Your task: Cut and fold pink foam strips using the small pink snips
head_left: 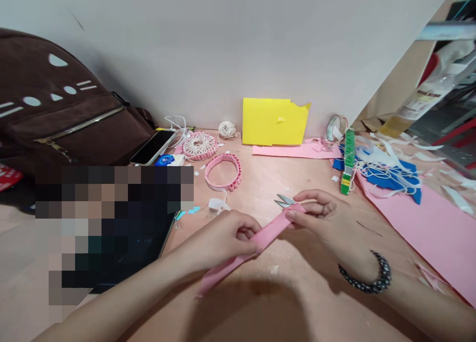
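A long pink paper strip (271, 233) runs slantwise between my two hands above the table. My left hand (236, 235) pinches it near the middle, and its lower end hangs past that hand toward me. At the upper end, my right hand (320, 213) grips the strip between thumb and fingers. Two pointed scissor blades (284, 201) stick out to the left beyond the right fingers; the scissors' handles are hidden by that hand. Beyond the hands, a pink paper ring (223, 172) with small pleated loops along its right side lies on the table.
Behind stand a yellow card (275, 121) and a pink ring wound with white string (200, 146). A phone (153, 147) and brown backpack (74, 114) are left. To the right lie a green box (348, 161), tangled string (390, 171) and a large pink sheet (427, 228).
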A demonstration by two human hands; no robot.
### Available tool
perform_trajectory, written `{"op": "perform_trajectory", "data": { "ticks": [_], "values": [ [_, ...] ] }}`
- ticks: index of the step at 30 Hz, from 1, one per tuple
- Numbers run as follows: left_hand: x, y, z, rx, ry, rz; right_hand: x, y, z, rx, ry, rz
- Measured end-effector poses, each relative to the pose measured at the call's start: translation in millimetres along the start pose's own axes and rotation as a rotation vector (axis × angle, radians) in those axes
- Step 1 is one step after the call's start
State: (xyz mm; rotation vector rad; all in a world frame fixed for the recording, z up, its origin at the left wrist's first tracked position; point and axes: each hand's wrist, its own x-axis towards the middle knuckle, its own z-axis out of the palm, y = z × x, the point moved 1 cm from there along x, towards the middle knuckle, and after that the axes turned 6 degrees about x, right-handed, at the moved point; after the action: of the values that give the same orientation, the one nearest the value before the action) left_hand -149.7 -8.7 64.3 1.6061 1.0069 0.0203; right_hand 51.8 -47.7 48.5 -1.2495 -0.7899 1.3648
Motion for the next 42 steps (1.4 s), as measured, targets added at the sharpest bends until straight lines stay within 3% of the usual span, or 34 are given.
{"op": "perform_trajectory", "data": {
  "ticks": [4, 7, 10, 13, 15, 19, 26, 30, 33, 34, 37, 40, 42],
  "values": [
    [-5.3, 4.9, 2.4, -0.042, -0.055, -0.008, -2.0, -2.0, -0.7, -0.039, 0.001, -0.032],
    [-8.6, 10.4, 10.9, -0.146, -0.029, -0.001, -4.6, 5.7, -2.7, -0.005, 0.002, -0.072],
    [-8.0, 9.3, 26.7, -0.337, 0.011, 0.041, -11.6, 22.9, 0.0, 0.003, -0.184, -0.084],
    [-5.1, 2.7, 44.0, -0.513, 0.024, 0.078, -22.0, 39.1, 7.6, -0.149, -0.417, -0.086],
    [-3.9, -1.2, 52.0, -0.538, 0.046, 0.079, -27.5, 44.6, 12.0, -0.236, -0.454, -0.068],
    [-4.6, -3.1, 57.6, -0.496, 0.075, 0.057, -33.0, 45.8, 15.0, -0.269, -0.395, -0.013],
    [-3.3, -7.4, 56.8, -0.565, -0.035, 0.004, -33.8, 42.3, 13.3, -0.251, -0.397, -0.013],
    [-4.8, -9.4, 53.5, -0.561, -0.15, 0.05, -25.2, 18.6, 9.2, -0.264, -0.37, -0.035],
    [-7.3, -8.0, 50.8, -0.578, -0.172, 0.041, -6.6, -8.7, -5.0, -0.265, -0.326, -0.027],
    [-8.0, -7.4, 50.5, -0.58, -0.182, 0.024, 2.2, -17.1, -12.0, -0.254, -0.295, -0.01],
    [-7.6, -6.7, 51.1, -0.571, -0.227, -0.026, 28.4, -34.6, -33.7, -0.008, 0.013, -0.121],
    [-2.2, -8.6, 49.0, -0.647, -0.124, -0.04, 36.2, -29.0, -37.0, 0.1, 0.1, -0.174],
    [3.1, -11.0, 46.0, -0.718, -0.015, -0.035, 28.6, -13.6, -25.1, 0.046, -0.066, -0.075]
  ]
}}
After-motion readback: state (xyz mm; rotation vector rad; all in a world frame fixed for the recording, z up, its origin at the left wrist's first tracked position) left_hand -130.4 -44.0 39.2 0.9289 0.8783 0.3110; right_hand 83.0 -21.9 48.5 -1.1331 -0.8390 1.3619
